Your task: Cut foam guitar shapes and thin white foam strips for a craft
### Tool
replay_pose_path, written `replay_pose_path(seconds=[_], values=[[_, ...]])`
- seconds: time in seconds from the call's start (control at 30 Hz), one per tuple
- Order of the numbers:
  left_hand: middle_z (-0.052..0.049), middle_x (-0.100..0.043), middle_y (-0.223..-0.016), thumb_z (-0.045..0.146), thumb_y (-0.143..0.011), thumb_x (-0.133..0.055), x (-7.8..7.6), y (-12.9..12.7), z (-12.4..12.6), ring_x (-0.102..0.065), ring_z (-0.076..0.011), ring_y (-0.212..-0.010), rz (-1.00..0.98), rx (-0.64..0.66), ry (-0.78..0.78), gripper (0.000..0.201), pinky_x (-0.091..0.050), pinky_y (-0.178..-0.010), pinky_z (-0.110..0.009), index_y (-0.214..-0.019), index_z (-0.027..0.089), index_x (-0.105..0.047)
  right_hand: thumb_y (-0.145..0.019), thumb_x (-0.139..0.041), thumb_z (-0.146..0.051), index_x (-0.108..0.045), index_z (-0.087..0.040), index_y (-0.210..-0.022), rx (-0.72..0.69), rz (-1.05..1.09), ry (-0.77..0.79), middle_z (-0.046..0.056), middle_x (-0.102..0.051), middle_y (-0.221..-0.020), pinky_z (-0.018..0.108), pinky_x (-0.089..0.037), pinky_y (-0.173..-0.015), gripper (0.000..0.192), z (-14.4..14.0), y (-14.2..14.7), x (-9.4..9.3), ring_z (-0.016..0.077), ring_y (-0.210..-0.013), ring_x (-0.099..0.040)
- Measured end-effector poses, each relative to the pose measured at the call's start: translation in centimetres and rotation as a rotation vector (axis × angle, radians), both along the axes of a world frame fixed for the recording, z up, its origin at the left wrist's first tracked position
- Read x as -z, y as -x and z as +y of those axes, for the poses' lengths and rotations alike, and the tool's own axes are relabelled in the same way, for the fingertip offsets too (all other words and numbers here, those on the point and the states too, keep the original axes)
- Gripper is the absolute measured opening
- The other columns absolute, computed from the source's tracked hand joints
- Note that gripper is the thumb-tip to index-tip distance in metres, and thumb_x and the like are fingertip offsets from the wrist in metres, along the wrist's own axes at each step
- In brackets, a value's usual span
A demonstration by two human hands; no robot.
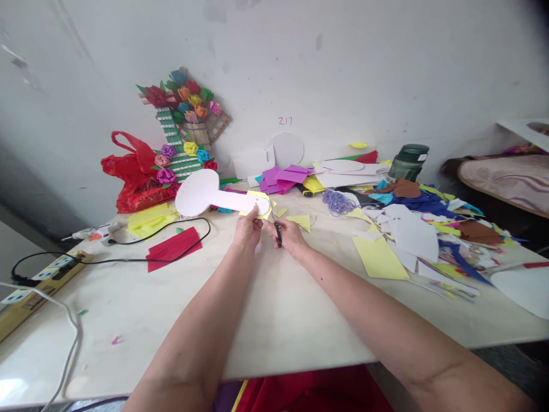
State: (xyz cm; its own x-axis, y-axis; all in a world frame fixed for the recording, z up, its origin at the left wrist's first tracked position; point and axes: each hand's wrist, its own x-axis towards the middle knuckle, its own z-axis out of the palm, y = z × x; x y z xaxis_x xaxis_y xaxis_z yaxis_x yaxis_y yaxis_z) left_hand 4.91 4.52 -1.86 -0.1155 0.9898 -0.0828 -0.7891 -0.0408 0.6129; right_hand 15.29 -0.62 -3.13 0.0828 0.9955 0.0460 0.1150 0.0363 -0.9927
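My left hand (249, 230) is closed on a white card cutout (199, 193) with a wide rounded end at the left and a narrow handle-like strip. Yellow paper (256, 196) lies against the strip's right end and is pinched together with it. Dark-handled scissors (278, 233) are in my right hand (290, 236), fingers wrapped round the handles. Their blades point away from me, at the right edge of the yellow paper. Small yellow offcuts (300, 221) lie just right of the blades.
Paper scraps (412, 229) and a green bottle (408, 163) stand right. Purple paper (285, 178) lies behind. At left are red paper (175, 250), a red bag (131, 171), a paper-flower craft (189, 123), a glue gun (92, 233), and a power strip (47, 280) with cables.
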Motion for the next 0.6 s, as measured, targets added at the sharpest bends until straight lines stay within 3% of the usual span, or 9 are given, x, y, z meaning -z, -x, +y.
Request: replay_pose_path(seconds=[0.17,0.6], values=[[-0.004,-0.069,-0.081,0.001,-0.071,-0.061,-0.01,0.0,0.03,-0.064,-0.0103,-0.068,0.007,-0.014,0.01,0.021,-0.048,-0.057,-0.014,-0.088,0.014,-0.062,-0.066,-0.06,-0.053,-0.049,-0.018,-0.059,-0.064,0.013,-0.064,-0.006,-0.047,-0.044,0.018,-0.037,-0.034,0.037,0.2,-0.04,0.31,0.0071,-0.031,-0.046],[-0.005,-0.068,-0.081,0.0,-0.071,-0.059,0.41,-0.14,0.41,-0.064,-0.0111,-0.07,0.029,-0.037,-0.005,0.017,-0.049,-0.06,-0.016,-0.083,0.011,-0.062,-0.065,-0.06,-0.046,-0.051,-0.018,-0.059,0.01,-0.055,-0.051,-0.006,-0.045,-0.045,0.019,-0.039,-0.033,0.03,0.43,0.27,0.63,0.0073,-0.033,-0.044]])
